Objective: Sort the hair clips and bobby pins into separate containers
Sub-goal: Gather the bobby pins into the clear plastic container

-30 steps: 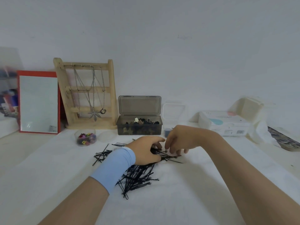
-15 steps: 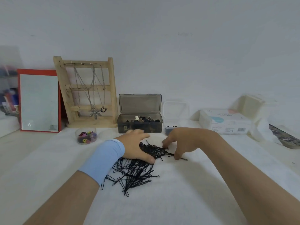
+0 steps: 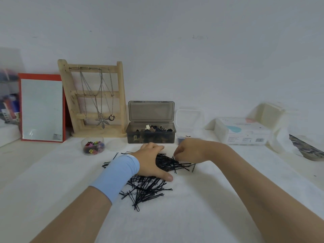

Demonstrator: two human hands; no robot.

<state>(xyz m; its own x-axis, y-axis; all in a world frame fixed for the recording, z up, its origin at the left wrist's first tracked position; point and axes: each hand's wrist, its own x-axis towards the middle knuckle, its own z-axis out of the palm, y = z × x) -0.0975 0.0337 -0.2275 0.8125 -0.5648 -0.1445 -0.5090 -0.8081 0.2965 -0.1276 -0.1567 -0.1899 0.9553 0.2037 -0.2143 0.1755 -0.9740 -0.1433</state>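
Left hand: your left hand (image 3: 152, 161) lies flat on the pile of bobby pins (image 3: 149, 181), fingers spread wide. It pins the pile down so the pins do not slide around.
Right hand: your right hand (image 3: 188, 151) sits at about 2 o'clock from the pile. Its fingers are curled in tight at the pile's edge. You seem to be pinching some pins, but you cannot tell for sure, because the fingers hide what is inside.
Bobby pins: the black pins lie in a messy heap on the white counter (image 3: 201, 207), right in front of you. Most are still out of any box.
Dark box: the dark box (image 3: 150, 135) stands open at 12 o'clock from the pile, with hair clips inside. Its lid leans back so you can drop things in.
Clear box: the small clear box (image 3: 190, 122) sits at 1 o'clock, lid up, just behind your right hand. It looks like the place for the pins.
Little tub: a round tub (image 3: 93, 146) of bright clips waits at 10 o'clock.
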